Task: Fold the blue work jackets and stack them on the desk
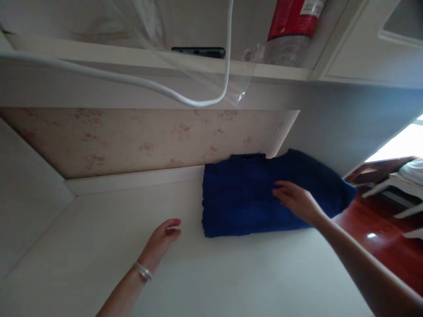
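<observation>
**Blue cloth lies to the right of my left fingers, under my right ones**

Going left to right: my left hand (161, 242) hovers over the bare white tabletop (99, 246), a bracelet (143, 271) at the wrist. Its fingers (173, 225) are loosely curled and hold nothing. The folded blue cloth (238, 202) starts just beside them, its near left edge a short gap to the right of my fingertips, not touching.

The cloth lies flat at the back of the tabletop, pushed up against the flowered back panel (139, 141). Its long axis runs left to right across my view, and its right end hangs out past the tabletop's edge, over the red floor (380, 229).

My right hand (295, 200) is the nearer of the 2: it rests on or just over the cloth's right half, fingers (280, 192) spread, flat and pointing left, gripping nothing that I can see. Whether the palm presses the fabric I cannot tell.

Above, a white cable (185, 99) loops down from a shelf (291, 74).
</observation>
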